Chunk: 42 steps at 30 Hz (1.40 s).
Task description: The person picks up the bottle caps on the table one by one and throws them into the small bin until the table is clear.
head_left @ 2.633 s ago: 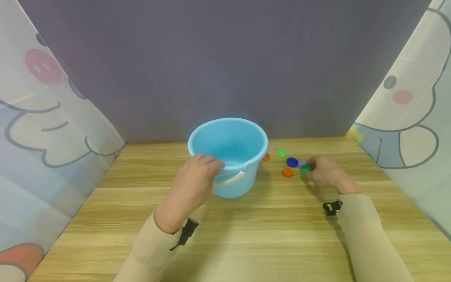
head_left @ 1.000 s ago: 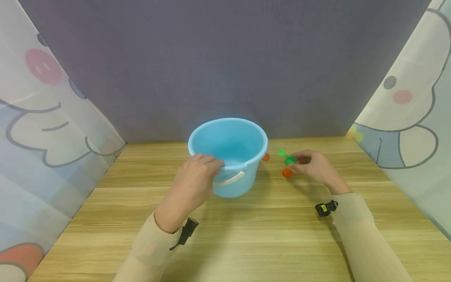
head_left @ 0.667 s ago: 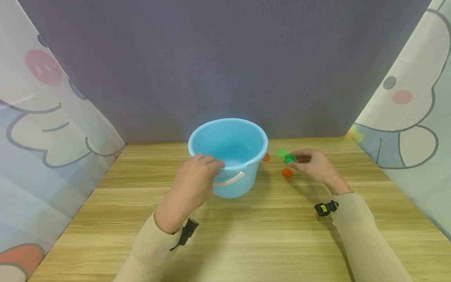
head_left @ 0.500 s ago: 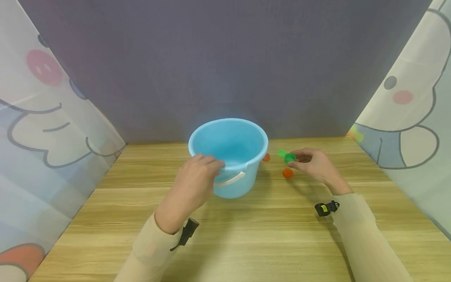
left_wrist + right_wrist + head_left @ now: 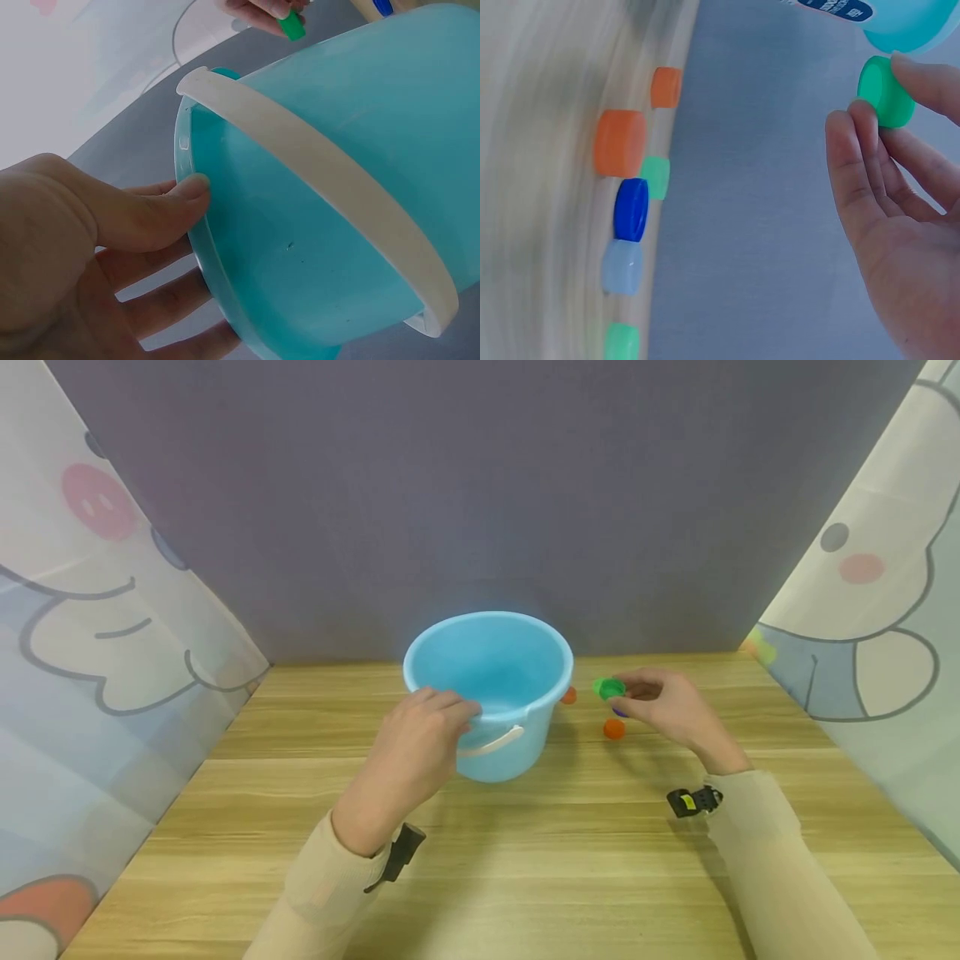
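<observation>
A light blue bucket (image 5: 498, 752) with a white handle (image 5: 491, 742) stands upright at the back of the table. My left hand (image 5: 408, 756) grips its near rim; in the left wrist view, the thumb (image 5: 191, 187) lies on one side and the fingers on the other. Right of the bucket, my right hand (image 5: 671, 714) pinches a green bottle cap (image 5: 612, 688) between thumb and fingers. The right wrist view shows this cap (image 5: 885, 91) raised off the table, with loose caps lower down. A dark blue cap (image 5: 620, 712) is partly hidden under the hand.
On the table (image 5: 480, 877) lie two orange caps (image 5: 614, 729) and a light green cap (image 5: 598, 686). The right wrist view adds a pale blue cap (image 5: 622, 266) and another green cap (image 5: 621, 342). A grey wall (image 5: 480, 510) rises behind; printed cloth (image 5: 847, 610) flanks the sides.
My right hand has picked up the green cap and moved left and away with it, passing over the dark blue cap. The left hand and bucket have stayed in place.
</observation>
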{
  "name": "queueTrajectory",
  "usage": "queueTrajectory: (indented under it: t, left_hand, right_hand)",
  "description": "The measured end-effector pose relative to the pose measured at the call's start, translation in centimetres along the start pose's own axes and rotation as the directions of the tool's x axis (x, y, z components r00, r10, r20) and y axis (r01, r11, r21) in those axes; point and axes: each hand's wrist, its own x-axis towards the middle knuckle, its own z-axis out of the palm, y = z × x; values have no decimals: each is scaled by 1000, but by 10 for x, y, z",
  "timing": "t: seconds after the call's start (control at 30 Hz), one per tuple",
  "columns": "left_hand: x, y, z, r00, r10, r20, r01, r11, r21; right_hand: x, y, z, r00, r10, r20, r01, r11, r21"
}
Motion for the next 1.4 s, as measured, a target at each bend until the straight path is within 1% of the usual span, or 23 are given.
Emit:
queueTrajectory:
  t: [0.2, 0.4, 0.5, 0.6, 0.8, 1.07, 1.23, 1.4]
  left_hand:
    - [0, 1, -1, 1000, -5, 6, 5, 1000, 5]
    - [0, 1, -1, 1000, -5, 10, 5, 1000, 8]
    - [0, 1, -1, 1000, -7, 14, 7, 1000, 7]
    - [0, 1, -1, 1000, -7, 14, 7, 1000, 5]
    - [0, 1, -1, 1000, -5, 5, 5, 1000, 0]
    - [0, 1, -1, 1000, -12, 15, 12, 1000, 4]
    - [0, 3, -2, 1000, -13, 9, 13, 1000, 9]
    - [-1, 3, -2, 1000, -12, 5, 11, 1000, 6]
  right_hand:
    - [4, -7, -3, 1000, -12, 4, 12, 999, 48]
    - [9, -12, -3, 998, -68, -17, 69, 994, 86]
    - [9, -15, -3, 996, -85, -29, 87, 994, 60]
    - [9, -18, -5, 996, -84, -35, 85, 996, 32]
    - [8, -25, -8, 997, -71, -29, 71, 997, 16]
    - [8, -35, -10, 995, -90, -40, 89, 996, -10]
    - [9, -42, -12, 993, -104, -49, 102, 994, -31]
    - [9, -49, -13, 993, -107, -54, 106, 994, -25]
